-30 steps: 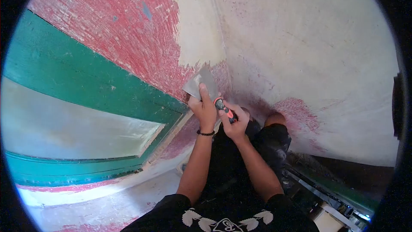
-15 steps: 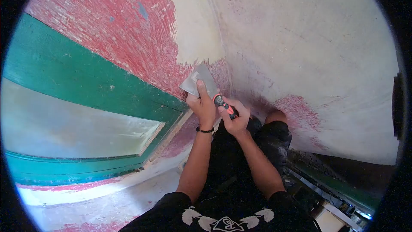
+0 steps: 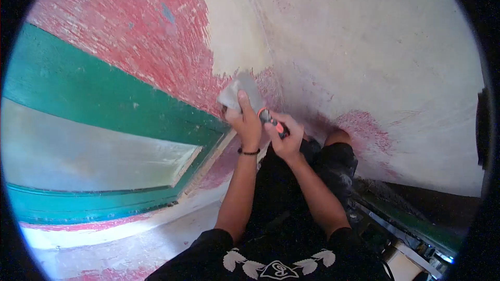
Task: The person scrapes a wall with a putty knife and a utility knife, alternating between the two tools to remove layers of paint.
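My left hand, with a dark beaded bracelet at the wrist, holds a wide grey metal blade, its thumb lying on the blade's face. To its right, my right hand is wrapped round a red and black handle. Handle and blade meet between the two hands and look like one scraper. Behind the blade is a wall with scratched red paint and a smooth cream patch. Some of the blade's edge is blurred.
A green frame with a pale panel stands at the left. A whitish wall with a red patch is on the right. Below it runs a dark green ledge, and a pale box-like object is at lower right.
The blade has shifted slightly up and left, and both hands have tilted a little with it. Their hold on the scraper looks the same. The view has moved slightly.
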Demonstrator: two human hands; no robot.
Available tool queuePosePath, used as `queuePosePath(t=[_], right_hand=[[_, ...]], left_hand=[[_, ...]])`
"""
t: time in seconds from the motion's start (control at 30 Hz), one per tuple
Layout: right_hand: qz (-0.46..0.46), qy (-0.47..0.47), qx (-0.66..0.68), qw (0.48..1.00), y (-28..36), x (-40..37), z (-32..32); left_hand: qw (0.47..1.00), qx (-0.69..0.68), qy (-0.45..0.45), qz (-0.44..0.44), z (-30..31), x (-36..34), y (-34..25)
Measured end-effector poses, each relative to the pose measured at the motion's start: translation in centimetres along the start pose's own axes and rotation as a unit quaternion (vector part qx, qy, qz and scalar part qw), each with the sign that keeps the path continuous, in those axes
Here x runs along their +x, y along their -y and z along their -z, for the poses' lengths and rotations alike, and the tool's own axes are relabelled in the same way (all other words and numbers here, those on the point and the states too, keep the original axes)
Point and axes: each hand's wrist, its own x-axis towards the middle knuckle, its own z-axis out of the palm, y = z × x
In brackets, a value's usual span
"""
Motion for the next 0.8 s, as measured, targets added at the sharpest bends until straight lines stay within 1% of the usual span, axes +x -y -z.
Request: queuePosePath(t=[0.03, 0.1, 0.2, 0.3, 0.4, 0.5, 0.57, 0.6, 0.7, 0.8], right_hand=[[-0.026, -0.001, 0.005, 1.000, 0.5, 0.4, 0.0], [-0.037, 0.003, -0.008, 0.999, 1.4, 0.8, 0.2], [-0.024, 0.008, -0.005, 1.000, 1.3, 0.7, 0.4], [-0.051, 0.018, 0.024, 0.998, 0.7, -1.3, 0.1], [-0.028, 0.006, 0.029, 0.999, -0.2, -1.9, -0.1], [-0.050, 0.018, 0.015, 0.998, 0.7, -0.2, 0.3], [-0.060, 0.001, 0.033, 0.998, 0.5, 0.2, 0.2], [-0.058, 0.007, 0.019, 0.998, 0.6, 0.3, 0.3], [-0.053, 0.016, -0.004, 0.998, 1.0, -0.1, 0.7], [-0.046, 0.016, -0.001, 0.999, 0.8, -1.2, 0.6]], left_hand=[[1.000, -0.008, 0.002, 0.021, -0.1, 0.2, -0.7], [0.998, -0.032, 0.008, 0.060, -0.9, 0.5, -2.7], [0.984, -0.101, -0.001, 0.148, -0.7, -0.2, -5.7], [0.996, -0.039, -0.043, 0.075, 0.1, -1.4, -4.6], [0.987, -0.059, 0.006, 0.149, 1.1, -1.5, -2.5], [0.998, -0.031, 0.002, 0.059, 0.0, -0.4, -2.9], [0.994, -0.071, 0.001, 0.087, -0.5, -0.4, -2.9], [0.991, -0.091, 0.002, 0.098, -0.8, -0.2, -2.9], [0.992, -0.065, -0.021, 0.103, -0.3, -0.9, -2.7], [0.989, -0.089, -0.031, 0.116, 0.3, -1.6, -3.5]])
